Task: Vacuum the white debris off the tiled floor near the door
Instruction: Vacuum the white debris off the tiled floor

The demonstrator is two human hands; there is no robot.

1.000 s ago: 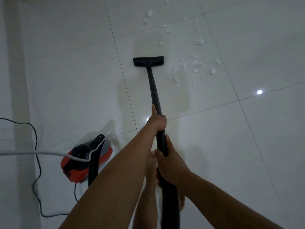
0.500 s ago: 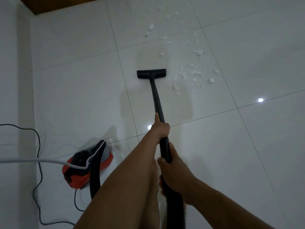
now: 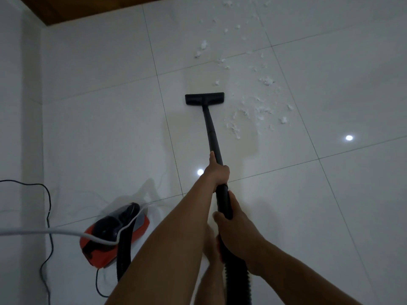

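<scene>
Debris (image 3: 259,108) right of nozzle (image 3: 204,99); both hands grip wand (image 3: 212,137).

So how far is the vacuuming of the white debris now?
Little looks done: no cleared patch can be told. In hand: left hand and right hand hold the black wand, with the floor nozzle left of the mess. Left: white debris is scattered toward the wooden door.
</scene>
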